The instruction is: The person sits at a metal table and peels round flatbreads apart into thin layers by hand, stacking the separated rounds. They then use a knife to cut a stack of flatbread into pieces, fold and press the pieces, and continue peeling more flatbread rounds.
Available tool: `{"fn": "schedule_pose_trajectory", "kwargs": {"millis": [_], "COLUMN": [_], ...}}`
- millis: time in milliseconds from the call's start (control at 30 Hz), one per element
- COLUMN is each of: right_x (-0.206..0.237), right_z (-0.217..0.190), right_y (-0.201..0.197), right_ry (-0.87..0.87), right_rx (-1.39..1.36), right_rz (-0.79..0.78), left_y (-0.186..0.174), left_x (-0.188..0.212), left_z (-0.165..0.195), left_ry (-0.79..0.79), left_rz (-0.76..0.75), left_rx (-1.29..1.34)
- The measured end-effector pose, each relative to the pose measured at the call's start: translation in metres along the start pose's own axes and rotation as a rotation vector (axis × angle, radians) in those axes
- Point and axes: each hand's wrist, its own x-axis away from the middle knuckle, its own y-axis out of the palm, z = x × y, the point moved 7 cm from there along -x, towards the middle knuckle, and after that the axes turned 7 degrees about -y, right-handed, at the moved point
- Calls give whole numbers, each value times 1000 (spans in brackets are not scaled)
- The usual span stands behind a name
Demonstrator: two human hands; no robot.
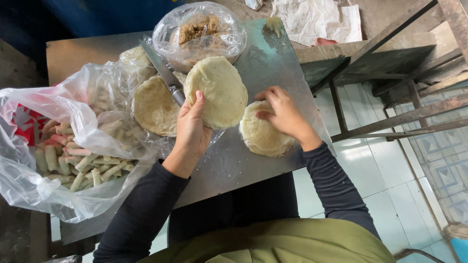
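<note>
My left hand [192,127] holds up a round pale wrapper sheet [217,90], thumb pressed on its lower left edge. My right hand [282,114] rests with bent fingers on a stack of the same round wrappers [261,139] lying on the metal table top [234,165]. Another wrapper [155,106] lies flat to the left of the held one. A knife [163,73] with a dark handle lies across it, its handle end just above my left hand.
A large clear plastic bag [58,146] of several rolled spring rolls fills the left. A bowl of brown filling wrapped in clear plastic [199,30] stands at the back. A metal frame [399,107] and tiled floor [385,180] are on the right.
</note>
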Motion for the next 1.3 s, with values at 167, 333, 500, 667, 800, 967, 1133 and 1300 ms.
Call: {"fn": "schedule_pose_trajectory", "kwargs": {"millis": [167,333,500,667,800,967,1133,1300], "right_x": [23,47,45,36,21,-3,-2,4], "right_z": [-31,-35,-39,-84,-116,-129,-106,-81], "right_y": [8,36,35,-11,-22,-18,-8,0], "right_ry": [-38,56,15,-80,-77,-19,120,290], "right_rx": [193,282,371,43,-270,-454,-770,-926], "right_rz": [37,-101,-187,278,322,241,276,170], "left_y": [-2,-3,7,20,27,29,26,20], "left_x": [-1,-2,9,18,25,31,32,26], "left_z": [-2,-5,-6,-9,-19,-23,-22,-30], "left_ry": [6,17,-32,-100,-125,-154,-72,-49], "left_rz": [-7,-36,-48,-156,-245,-265,-273,-252], "left_rx": [12,29,28,137,107,4,6,-111]}}
